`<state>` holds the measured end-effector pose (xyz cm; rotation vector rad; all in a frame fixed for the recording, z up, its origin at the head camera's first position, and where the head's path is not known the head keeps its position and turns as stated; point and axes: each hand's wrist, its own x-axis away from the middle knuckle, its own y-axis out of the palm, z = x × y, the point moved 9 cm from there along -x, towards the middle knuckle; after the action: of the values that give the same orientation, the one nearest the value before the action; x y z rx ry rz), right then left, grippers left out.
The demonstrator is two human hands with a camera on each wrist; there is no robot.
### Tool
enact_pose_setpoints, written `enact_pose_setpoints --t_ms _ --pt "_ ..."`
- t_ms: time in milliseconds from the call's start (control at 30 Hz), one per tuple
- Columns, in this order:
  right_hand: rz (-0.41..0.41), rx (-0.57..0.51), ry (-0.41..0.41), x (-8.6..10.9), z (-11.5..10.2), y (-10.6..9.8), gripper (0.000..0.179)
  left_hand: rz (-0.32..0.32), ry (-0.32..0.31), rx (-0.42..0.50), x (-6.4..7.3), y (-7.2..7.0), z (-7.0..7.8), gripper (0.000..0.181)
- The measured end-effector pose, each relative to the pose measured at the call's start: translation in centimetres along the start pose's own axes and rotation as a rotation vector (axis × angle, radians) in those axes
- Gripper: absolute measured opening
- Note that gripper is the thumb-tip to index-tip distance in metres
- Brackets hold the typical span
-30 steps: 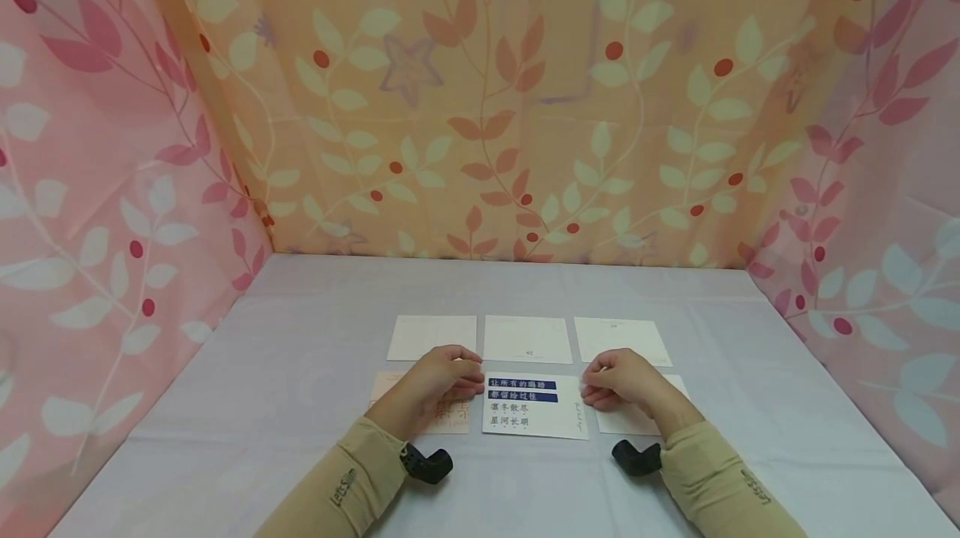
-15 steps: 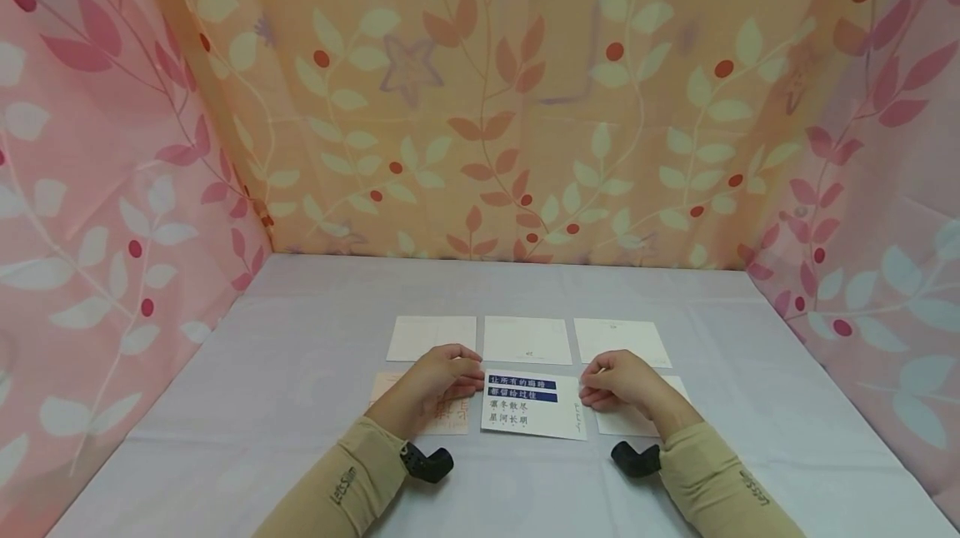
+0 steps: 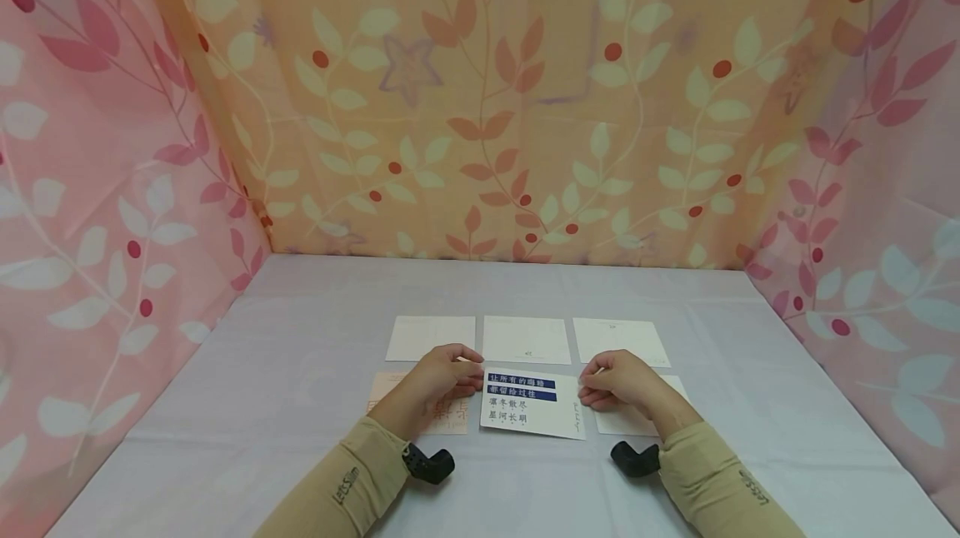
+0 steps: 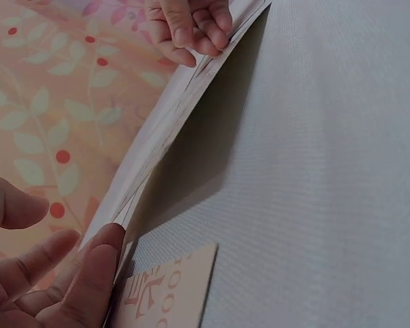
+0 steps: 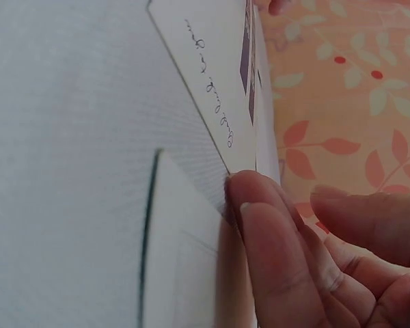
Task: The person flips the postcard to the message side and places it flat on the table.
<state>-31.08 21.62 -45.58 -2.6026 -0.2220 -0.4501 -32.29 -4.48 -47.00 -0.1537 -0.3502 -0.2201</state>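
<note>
A white postcard [image 3: 532,405], printed with two dark blue text bars and black Chinese characters, is held between both hands at the front of the table. My left hand [image 3: 446,376] holds its left edge, and my right hand [image 3: 611,380] its right edge. In the left wrist view the postcard [image 4: 171,137] is tilted, with a dark shadow under its raised side. Fingertips [image 5: 249,188] of the right hand are at its edge by the handwriting-style print. A peach postcard [image 3: 450,417] with orange characters lies partly hidden under the left hand; a white one [image 3: 626,421] lies under the right.
Behind the hands, a row of mostly blank white postcards lies flat: left [image 3: 431,338], middle [image 3: 525,340] and right [image 3: 621,341]. A white cloth covers the table [image 3: 322,305]. Floral curtains [image 3: 495,105] stand at the back and both sides.
The printed postcard has risen slightly, its left side more than its right, and it sits a little more tilted. Both hands have hardly moved; the other postcards stay put.
</note>
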Motion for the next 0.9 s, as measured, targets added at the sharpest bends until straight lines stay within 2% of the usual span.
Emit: enact_pose_setpoints --t_ms 300,567,900 --pt "-0.044 -0.005 -0.015 -0.2 0.1 0.1 0.008 -0.042 0.040 -0.012 0.0 0.6 0.2 0.022" --pt "-0.008 0.004 -0.005 -0.3 0.1 0.1 0.005 -0.041 0.040 0.007 -0.3 0.8 -0.2 0.030" --pt "0.000 0.029 -0.031 -0.2 0.0 0.1 0.007 -0.039 0.046 0.016 -0.5 1.1 -0.3 0.029"
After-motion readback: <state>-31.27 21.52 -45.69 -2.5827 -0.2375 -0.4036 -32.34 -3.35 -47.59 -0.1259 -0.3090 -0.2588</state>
